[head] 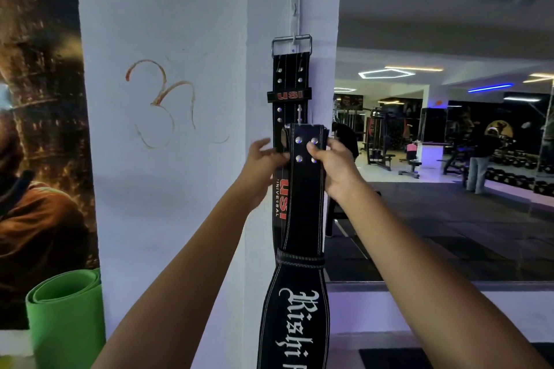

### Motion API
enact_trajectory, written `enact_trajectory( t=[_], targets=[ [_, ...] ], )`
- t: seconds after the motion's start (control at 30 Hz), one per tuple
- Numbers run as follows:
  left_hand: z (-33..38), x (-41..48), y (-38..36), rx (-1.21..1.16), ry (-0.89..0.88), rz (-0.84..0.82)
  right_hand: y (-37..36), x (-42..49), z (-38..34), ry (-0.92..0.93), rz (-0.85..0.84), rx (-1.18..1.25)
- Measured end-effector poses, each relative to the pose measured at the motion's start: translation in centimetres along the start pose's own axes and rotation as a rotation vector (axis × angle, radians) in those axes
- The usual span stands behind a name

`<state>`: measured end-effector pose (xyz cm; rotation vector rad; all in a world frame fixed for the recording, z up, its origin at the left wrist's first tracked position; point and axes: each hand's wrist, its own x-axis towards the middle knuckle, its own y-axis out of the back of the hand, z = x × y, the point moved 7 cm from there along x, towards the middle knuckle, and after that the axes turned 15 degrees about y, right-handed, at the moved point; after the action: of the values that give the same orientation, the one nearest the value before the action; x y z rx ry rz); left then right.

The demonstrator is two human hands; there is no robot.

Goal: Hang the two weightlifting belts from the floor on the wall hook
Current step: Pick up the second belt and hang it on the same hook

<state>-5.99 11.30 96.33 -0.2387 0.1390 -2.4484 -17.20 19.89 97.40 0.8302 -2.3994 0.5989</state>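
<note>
Head view: 1 USI belt (290, 81) hangs by its buckle on the wall hook (295, 39) of the white pillar (180, 99). Second belt (302, 189), gripped at its top by left hand (263, 165) and right hand (332, 165), overlaps it. Green mat (66, 317) lower left.
</note>
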Motion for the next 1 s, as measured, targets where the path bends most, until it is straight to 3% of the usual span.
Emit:
enact_trajectory(
  t=[0.13, 0.27, 0.47, 0.63, 1.0],
  targets=[
    [2.4, 1.5, -1.5, 0.104, 0.034, 0.035, -0.1, -0.8, 0.4, 0.089, 0.016, -0.055],
    [2.4, 3.1, -2.3, -0.046, 0.024, 0.058, 0.1, -0.3, 0.1, 0.141, 0.008, -0.056],
    [3.1, 4.7, -3.8, -0.218, -0.106, 0.144, 1.3, 2.4, -1.6, 0.260, -0.023, -0.067],
    [3.9, 6.9, -5.2, -0.205, -0.202, 0.180, 1.9, 5.6, -1.6, 0.221, -0.069, 0.031],
    [11.3, 15.2, -4.5, -0.155, -0.456, 0.267, -0.7, 17.0, -3.6, 0.309, 0.087, 0.100]
  ],
)
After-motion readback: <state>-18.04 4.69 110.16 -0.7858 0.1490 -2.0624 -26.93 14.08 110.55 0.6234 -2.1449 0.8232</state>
